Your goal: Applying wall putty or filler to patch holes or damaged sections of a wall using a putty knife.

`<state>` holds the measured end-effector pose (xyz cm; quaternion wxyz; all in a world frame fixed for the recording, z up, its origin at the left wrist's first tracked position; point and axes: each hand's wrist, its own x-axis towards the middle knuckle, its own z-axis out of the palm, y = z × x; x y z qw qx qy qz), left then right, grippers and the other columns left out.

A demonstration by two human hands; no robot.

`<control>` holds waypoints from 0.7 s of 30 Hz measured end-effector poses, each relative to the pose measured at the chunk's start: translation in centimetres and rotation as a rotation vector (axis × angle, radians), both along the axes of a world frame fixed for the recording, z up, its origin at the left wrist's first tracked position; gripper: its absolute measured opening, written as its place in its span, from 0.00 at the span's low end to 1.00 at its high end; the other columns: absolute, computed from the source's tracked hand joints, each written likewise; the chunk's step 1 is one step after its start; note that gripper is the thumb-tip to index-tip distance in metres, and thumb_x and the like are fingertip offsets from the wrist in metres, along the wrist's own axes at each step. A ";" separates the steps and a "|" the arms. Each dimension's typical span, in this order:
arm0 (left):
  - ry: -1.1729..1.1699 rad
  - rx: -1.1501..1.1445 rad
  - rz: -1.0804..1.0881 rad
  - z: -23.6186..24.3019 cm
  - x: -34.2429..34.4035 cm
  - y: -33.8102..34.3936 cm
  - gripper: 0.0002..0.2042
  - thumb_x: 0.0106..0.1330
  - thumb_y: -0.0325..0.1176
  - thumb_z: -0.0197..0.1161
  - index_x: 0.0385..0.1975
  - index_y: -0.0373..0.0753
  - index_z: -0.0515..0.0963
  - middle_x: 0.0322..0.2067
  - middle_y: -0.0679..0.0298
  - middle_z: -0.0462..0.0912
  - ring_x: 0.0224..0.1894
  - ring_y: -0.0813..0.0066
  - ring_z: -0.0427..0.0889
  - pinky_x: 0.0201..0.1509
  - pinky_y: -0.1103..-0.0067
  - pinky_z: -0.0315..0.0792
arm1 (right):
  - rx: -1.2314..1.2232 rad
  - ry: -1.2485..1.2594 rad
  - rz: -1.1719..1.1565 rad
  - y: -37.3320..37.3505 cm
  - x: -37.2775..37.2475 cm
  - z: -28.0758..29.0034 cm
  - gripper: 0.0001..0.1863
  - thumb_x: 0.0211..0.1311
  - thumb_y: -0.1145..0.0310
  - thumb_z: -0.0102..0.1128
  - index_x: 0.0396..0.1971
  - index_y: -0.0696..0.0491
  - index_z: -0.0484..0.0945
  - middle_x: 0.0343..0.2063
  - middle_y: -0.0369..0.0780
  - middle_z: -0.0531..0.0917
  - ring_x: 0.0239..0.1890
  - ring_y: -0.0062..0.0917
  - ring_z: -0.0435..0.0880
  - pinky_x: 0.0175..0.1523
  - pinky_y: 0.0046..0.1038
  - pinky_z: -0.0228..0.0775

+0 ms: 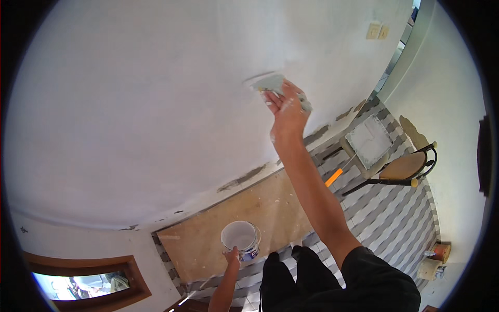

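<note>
My right hand point(290, 117) is raised to the wall, its fingers wrapped round a putty knife point(271, 81). The wide blade lies against the white wall point(156, 104), and whitish smears mark the hand. Low on the left, my left hand point(232, 256) grips the near rim of a white bucket point(254, 244), thumb over the edge. The bucket's inside is white; how much it contains I cannot tell. It is above a tan board point(192, 234) that lies along the foot of the wall.
A chair point(408, 165) at the right carries a white-smeared tray point(370, 138) with an orange-handled tool point(333, 177). Patches of plaster are broken off along the wall's base. Light switches point(373, 30) sit at the upper right. A brown wooden frame point(138, 275) borders an opening at lower left.
</note>
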<state>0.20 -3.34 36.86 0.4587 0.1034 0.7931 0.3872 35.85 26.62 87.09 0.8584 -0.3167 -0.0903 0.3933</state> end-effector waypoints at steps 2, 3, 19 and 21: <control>-0.190 -0.017 -0.095 3.8 5.3 2.3 0.28 0.52 0.29 0.66 0.47 0.37 0.55 0.35 0.58 0.72 0.32 0.73 0.74 0.35 0.71 0.75 | 0.193 -0.074 -0.120 -1.3 3.7 -1.2 0.13 0.62 0.71 0.49 0.44 0.60 0.67 0.37 0.47 0.78 0.37 0.33 0.82 0.46 0.31 0.76; -0.324 -0.034 -0.136 6.3 6.9 3.5 0.27 0.52 0.29 0.66 0.48 0.37 0.56 0.35 0.59 0.72 0.32 0.74 0.74 0.36 0.71 0.74 | 0.191 -0.098 -0.163 -1.8 4.8 -1.8 0.13 0.62 0.71 0.49 0.44 0.60 0.67 0.37 0.47 0.78 0.37 0.33 0.82 0.46 0.31 0.76; 0.173 0.151 -0.561 4.3 -9.1 8.3 0.49 0.47 0.41 0.66 0.62 0.23 0.41 0.56 0.39 0.63 0.52 0.62 0.73 0.52 0.77 0.69 | -0.425 -0.040 0.270 -18.3 -0.9 -21.8 0.16 0.60 0.60 0.54 0.44 0.53 0.70 0.36 0.46 0.81 0.35 0.31 0.83 0.38 0.27 0.74; -0.121 0.398 -0.447 4.3 -9.7 8.8 0.34 0.52 0.26 0.63 0.56 0.40 0.51 0.38 0.57 0.72 0.33 0.71 0.74 0.35 0.75 0.72 | -0.529 0.021 0.354 -26.1 0.0 -22.8 0.17 0.60 0.58 0.53 0.45 0.53 0.70 0.36 0.46 0.81 0.36 0.30 0.83 0.39 0.26 0.72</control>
